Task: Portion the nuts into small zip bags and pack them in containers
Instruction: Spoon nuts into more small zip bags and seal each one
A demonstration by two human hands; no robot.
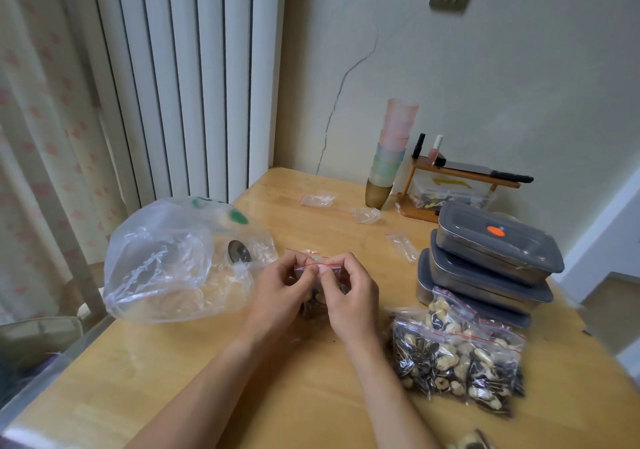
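A: At a wooden table (311,396), your left hand (277,296) and right hand (349,296) pinch the red zip strip of a small zip bag (317,268), held upright just above the table between you and the big loose plastic bag (166,261). The nuts sit low in it, mostly hidden behind your fingers.

B: Where is the risk?

A: The seal, by my reading. If your thumbs skip part of the strip, the track may stay open there and nuts could spill when the bag is laid down. A nut caught in the track would do the same.

B: And the rest of the table?

A: Filled bags (460,355) lie in a heap at your right, touching the lowest of three stacked, lidded containers (491,258). An elbow swung wide could push them toward the table's edge. Another filled bag (471,443) is cut off at the frame's bottom edge, so how safely it lies I cannot tell.

B: Anything else?

A: A spoon (238,251) rests inside the big bag's mouth; tugging that bag could tip it out. Empty zip bags (317,200) lie well apart at the far side.
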